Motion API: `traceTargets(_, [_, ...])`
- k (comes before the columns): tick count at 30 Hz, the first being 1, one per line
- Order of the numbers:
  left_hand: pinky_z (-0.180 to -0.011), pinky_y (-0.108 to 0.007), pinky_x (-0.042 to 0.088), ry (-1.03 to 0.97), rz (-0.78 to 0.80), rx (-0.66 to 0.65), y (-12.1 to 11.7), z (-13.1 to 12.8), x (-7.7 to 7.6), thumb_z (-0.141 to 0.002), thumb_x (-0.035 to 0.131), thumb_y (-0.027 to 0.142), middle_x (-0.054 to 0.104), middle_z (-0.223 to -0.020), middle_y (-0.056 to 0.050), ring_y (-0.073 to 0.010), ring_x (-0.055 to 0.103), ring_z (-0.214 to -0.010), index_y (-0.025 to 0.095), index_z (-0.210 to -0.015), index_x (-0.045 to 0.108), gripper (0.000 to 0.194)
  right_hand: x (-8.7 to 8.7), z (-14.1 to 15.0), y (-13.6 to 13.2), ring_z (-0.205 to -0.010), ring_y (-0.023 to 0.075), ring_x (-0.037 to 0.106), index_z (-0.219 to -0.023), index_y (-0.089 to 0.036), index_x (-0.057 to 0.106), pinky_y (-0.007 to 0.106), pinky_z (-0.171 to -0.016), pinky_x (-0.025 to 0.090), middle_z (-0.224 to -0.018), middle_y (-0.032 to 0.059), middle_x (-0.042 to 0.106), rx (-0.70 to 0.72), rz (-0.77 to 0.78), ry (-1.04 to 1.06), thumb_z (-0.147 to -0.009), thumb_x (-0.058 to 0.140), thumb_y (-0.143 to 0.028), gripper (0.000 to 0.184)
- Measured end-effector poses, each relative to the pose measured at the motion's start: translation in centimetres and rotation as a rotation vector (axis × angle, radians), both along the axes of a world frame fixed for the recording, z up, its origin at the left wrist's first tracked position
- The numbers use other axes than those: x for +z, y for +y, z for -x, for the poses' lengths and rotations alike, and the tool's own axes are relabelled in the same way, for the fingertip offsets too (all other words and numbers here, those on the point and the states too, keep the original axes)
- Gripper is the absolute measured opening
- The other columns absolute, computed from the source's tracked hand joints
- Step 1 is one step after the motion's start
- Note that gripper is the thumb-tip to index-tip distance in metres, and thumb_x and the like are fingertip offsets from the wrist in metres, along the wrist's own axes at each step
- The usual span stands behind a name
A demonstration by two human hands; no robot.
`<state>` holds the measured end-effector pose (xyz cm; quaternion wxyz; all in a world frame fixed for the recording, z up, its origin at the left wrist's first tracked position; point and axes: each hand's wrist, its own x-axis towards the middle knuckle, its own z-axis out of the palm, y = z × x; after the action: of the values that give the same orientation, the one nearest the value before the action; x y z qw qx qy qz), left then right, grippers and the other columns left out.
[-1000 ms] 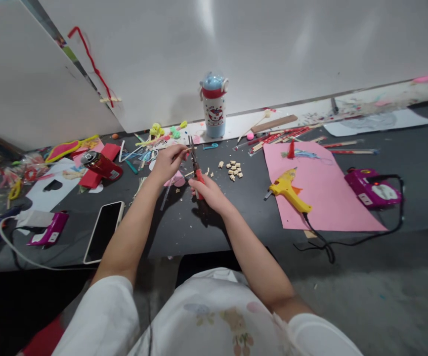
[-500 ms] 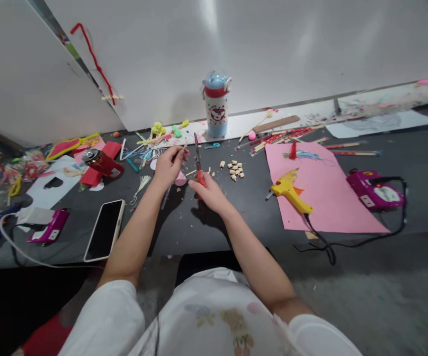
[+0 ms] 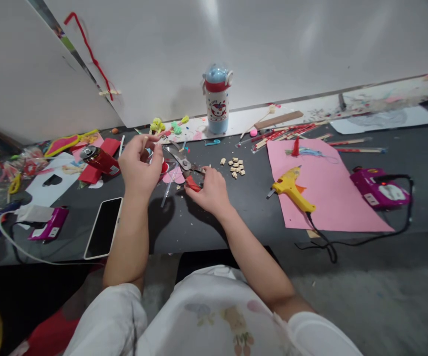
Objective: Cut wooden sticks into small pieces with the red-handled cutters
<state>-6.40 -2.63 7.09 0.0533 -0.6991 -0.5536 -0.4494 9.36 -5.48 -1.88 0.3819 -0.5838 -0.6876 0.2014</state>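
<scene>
My right hand grips the red handles of a pair of shears. Their silver blades point up and left, toward my left hand. My left hand is raised left of the blade tips, thumb and fingers curled together; what they pinch is mostly hidden, with only a pale bit showing. Under the shears lie pink paper pieces and a clear thin strip. Just right of my right hand, several short pale wooden pieces lie in a loose pile on the dark table.
A lidded bottle stands at the back wall. To the right, a yellow glue gun lies on pink paper, its cord running to a purple power box. On the left are a phone, a drink can and craft scraps.
My left hand has moved left and nearer, away from the blades. The shears have turned from pointing away to pointing up-left, and their blades now show broadside. My right hand keeps its grip.
</scene>
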Motion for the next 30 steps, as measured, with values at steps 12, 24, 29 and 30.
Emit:
traceTargets(12, [-0.079,-0.034,0.044,0.700,0.355,0.080,-0.5,-2.2,2.9,-0.084,0.051,0.035,0.064,-0.102,-0.009,-0.0269,0.058,-0.105,0.021,-0.094,0.067,0.023,-0.6,0.4,-0.4,-0.098,0.0322,0.049,-0.115,-0.006,0.047,0.043,-0.086,0.034,-0.102,0.0176,0.055,-0.093,-0.091,-0.276,-0.071,0.057,-0.054,0.066])
traceTargets(24, [-0.078,-0.035,0.042,0.491,0.212,0.047,0.5,-1.8,2.7,-0.088,0.048,0.036,0.063,-0.099,-0.008,-0.0240,0.057,-0.098,0.023,-0.092,0.065,0.022,-0.6,0.5,-0.4,-0.100,0.0342,0.049,-0.112,-0.006,0.048,0.045,-0.086,0.035,-0.102,0.0196,0.055,-0.101,-0.038,-0.229,-0.071,0.059,-0.055,0.065])
traceTargets(29, [-0.079,-0.033,0.041,0.247,0.057,0.128,-0.6,-1.7,3.7,-0.088,0.050,0.041,0.063,-0.094,-0.005,-0.0175,0.057,-0.089,0.020,-0.095,0.066,0.027,-0.4,0.1,0.2,-0.101,0.0309,0.053,-0.110,-0.009,0.050,0.044,-0.088,0.038,-0.104,0.0182,0.058,-0.089,0.076,0.093,-0.073,0.058,-0.054,0.060])
traceTargets(30, [-0.079,-0.033,0.041,0.227,0.062,0.135,-0.8,-1.6,3.6,-0.087,0.052,0.039,0.064,-0.092,-0.004,-0.0167,0.057,-0.087,0.019,-0.093,0.067,0.026,-0.4,0.0,0.4,-0.099,0.0289,0.054,-0.110,-0.010,0.050,0.042,-0.086,0.040,-0.103,0.0161,0.059,-0.073,0.110,0.206,-0.073,0.058,-0.054,0.058])
